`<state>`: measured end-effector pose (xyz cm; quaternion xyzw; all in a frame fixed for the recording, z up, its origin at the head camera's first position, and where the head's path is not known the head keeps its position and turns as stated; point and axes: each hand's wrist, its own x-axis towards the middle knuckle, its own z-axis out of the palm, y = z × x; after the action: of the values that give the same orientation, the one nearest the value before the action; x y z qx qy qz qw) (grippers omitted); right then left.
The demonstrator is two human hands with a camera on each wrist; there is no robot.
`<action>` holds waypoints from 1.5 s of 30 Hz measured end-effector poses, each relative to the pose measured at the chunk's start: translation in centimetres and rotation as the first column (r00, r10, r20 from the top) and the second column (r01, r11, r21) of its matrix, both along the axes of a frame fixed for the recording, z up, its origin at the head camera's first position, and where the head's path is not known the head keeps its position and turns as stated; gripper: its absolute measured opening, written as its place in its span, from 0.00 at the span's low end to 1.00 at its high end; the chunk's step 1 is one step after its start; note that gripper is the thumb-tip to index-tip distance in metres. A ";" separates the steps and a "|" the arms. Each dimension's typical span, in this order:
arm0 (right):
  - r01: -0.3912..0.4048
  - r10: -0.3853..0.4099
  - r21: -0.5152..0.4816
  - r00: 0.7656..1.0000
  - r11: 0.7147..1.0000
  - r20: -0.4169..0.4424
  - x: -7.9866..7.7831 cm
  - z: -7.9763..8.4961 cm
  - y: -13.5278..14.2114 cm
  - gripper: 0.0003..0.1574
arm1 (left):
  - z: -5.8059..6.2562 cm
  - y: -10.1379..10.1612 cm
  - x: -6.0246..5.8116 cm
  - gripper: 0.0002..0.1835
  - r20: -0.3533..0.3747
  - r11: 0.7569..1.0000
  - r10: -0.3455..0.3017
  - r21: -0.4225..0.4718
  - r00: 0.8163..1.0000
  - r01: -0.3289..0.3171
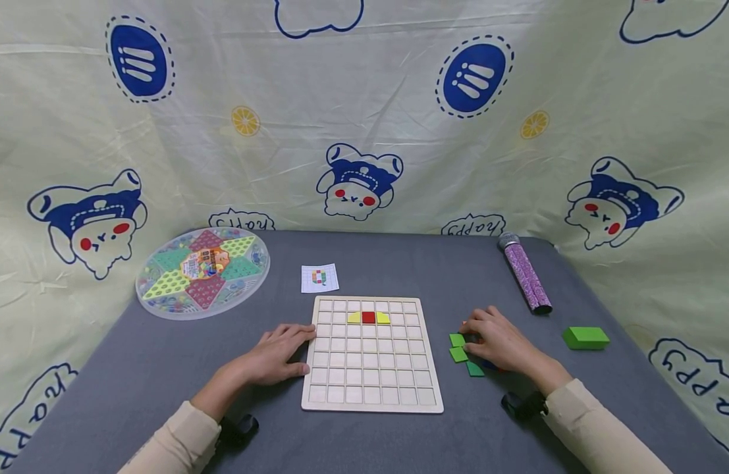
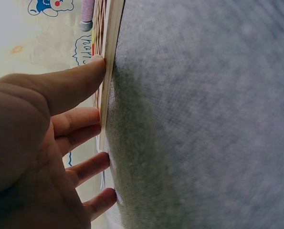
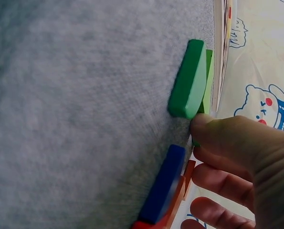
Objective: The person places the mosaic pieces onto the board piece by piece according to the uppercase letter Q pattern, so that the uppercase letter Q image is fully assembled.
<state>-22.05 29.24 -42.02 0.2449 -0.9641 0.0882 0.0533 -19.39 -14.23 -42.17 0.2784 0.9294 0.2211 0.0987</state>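
Note:
My left hand [image 1: 278, 355] rests at the left edge of a pale wooden grid board [image 1: 373, 382], its thumb and fingertips touching the rim with fingers extended. On the board's second row sit a red square tile [image 1: 369, 317] and two yellow tiles, one on each side. Right of the board, my right hand [image 1: 499, 339] is among loose tiles. Its thumb and index finger pinch a small green tile [image 3: 195, 142], mostly hidden by the fingers. Closest to it lie a dark green tile [image 1: 475, 369], light green tiles [image 1: 458, 355] and a blue tile [image 3: 163, 186], with orange and red ones partly covered.
A small printed pattern card [image 1: 319, 278] lies behind the board. At the back left is a round star-patterned game board [image 1: 162, 299]. A purple glittery microphone [image 1: 527, 275] and a green block [image 1: 586, 338] are on the right of the grey tabletop [image 1: 364, 444].

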 end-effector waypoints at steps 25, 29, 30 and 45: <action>-0.015 0.014 -0.018 0.996 1.000 -0.091 0.0 0.8 -1.0 0.14 | -0.1 0.1 -0.1 0.32 0.003 1.000 0.005 0.001 1.000 -0.005; -0.024 0.020 -0.043 0.994 0.999 -0.108 0.1 1.0 -1.7 0.14 | -0.1 0.1 -0.1 0.32 0.005 1.000 0.005 0.002 1.000 -0.005; -0.024 0.019 -0.047 0.994 0.999 -0.109 0.1 1.0 -1.9 0.14 | -0.1 0.0 -0.1 0.32 0.005 1.000 0.005 0.003 1.000 -0.005; -0.038 0.027 -0.097 0.994 0.995 -0.107 -0.1 1.6 -5.3 0.15 | -0.1 0.0 -0.2 0.33 0.015 1.000 0.011 -0.008 1.000 -0.011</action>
<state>-22.12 23.97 -40.40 0.2619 -0.9502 0.1239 0.1147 -19.54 -14.20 -42.29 0.2713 0.9310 0.2201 0.1058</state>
